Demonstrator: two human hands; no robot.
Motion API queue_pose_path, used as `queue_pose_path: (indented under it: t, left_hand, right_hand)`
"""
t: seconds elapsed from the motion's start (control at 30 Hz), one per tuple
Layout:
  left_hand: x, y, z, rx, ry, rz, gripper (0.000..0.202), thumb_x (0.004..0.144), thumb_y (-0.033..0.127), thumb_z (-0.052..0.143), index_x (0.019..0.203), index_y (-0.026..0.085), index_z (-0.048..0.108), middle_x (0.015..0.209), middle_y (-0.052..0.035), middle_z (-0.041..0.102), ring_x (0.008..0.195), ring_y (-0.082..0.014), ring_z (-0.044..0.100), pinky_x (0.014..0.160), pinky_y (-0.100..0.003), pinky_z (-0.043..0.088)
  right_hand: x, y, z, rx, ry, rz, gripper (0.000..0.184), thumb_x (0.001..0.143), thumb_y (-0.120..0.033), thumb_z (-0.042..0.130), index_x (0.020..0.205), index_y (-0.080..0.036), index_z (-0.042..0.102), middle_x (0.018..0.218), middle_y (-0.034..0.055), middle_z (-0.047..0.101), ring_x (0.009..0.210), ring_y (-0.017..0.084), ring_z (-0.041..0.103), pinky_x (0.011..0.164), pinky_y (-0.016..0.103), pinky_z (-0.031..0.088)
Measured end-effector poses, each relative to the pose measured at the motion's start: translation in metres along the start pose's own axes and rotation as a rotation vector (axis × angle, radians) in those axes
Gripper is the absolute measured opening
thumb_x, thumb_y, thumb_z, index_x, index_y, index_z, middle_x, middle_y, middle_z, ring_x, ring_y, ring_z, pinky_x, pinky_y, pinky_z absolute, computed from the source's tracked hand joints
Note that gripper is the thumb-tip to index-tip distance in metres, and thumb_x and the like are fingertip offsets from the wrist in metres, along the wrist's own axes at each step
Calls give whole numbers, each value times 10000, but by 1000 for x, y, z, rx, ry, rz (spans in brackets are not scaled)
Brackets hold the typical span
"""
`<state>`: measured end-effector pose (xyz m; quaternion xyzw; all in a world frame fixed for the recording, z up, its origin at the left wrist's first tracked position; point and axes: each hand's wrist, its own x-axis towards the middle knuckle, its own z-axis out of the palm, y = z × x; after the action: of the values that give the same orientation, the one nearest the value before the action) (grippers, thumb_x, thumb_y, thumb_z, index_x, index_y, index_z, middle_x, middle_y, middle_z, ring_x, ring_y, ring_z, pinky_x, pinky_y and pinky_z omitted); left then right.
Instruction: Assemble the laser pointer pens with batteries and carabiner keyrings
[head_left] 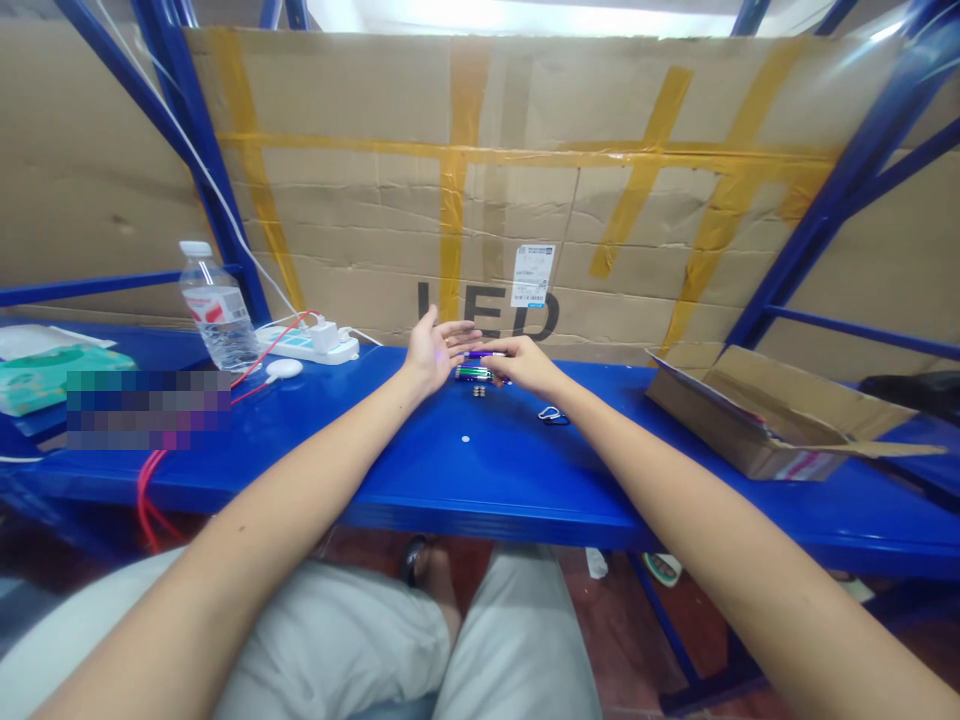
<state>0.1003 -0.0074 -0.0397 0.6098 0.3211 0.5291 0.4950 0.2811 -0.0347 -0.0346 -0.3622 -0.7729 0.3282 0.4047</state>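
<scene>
The right hand (525, 364) pinches a slim purple metallic-looking cylinder (484, 354) between thumb and fingertips, just above the far middle of a glossy blue table (420, 478). The left hand (431, 358) stands to its left, fingers stretched out and a little parted, gripping nothing visible; a faint purple glow on its palm suggests it is held there to catch light from the cylinder's end. A shiny green cylinder (474, 374) lies just below the hands, with a cluster of small metallic pieces (479, 391) on its near side, too small to count, probably kept close for easy reach. Farther right, 1 silvery carabiner-like clip (553, 415) lies near the right wrist, and 1 small white round disc (466, 439) lies nearer the table's edge.
</scene>
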Motion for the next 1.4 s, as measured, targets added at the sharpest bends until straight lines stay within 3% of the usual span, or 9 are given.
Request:
queue_pose_path:
  t: [0.17,0.27,0.77,1.0,1.4]
  left_hand:
    - [-2,1,5,-292,67,-95,729,859,742,339,1017,131,705,1126,-196,728,1123,-337,661,925,-453,514]
    - [-3,2,6,-357,79,-118,688,868,711,381,999,122,712,1076,-195,735,1098,-335,665,919,-441,509]
    - [-3,3,6,-373,62,-131,681,899,694,341,1007,128,705,1060,-182,739,1076,-329,670,878,-432,514]
    - [-2,2,6,-374,52,-124,691,906,693,332,1023,123,704,1048,-182,740,1053,-318,678,856,-422,523]
    - [-1,2,4,-387,36,-135,701,921,688,311,1056,120,700,1074,-190,738,1072,-313,681,849,-419,535]
  right_hand:
    - [-2,-4,0,-36,-11,-1,319,811,-161,616,1080,-98,775,543,-13,608,479,103,516,535,257,437]
    - [-2,-4,-1,-41,-16,-20,348,804,-156,610,1108,-102,770,519,-26,587,475,99,501,539,253,430]
    - [1,3,-1,32,-21,-20,373,804,-181,619,1141,-109,764,626,15,669,478,92,506,532,265,455]
    - [0,2,-1,38,-31,-31,388,797,-246,653,1141,-100,758,587,-2,639,488,98,507,540,270,454]
    - [1,4,-2,-58,61,-63,276,805,-268,630,974,-107,776,468,-25,551,461,110,500,512,259,411]
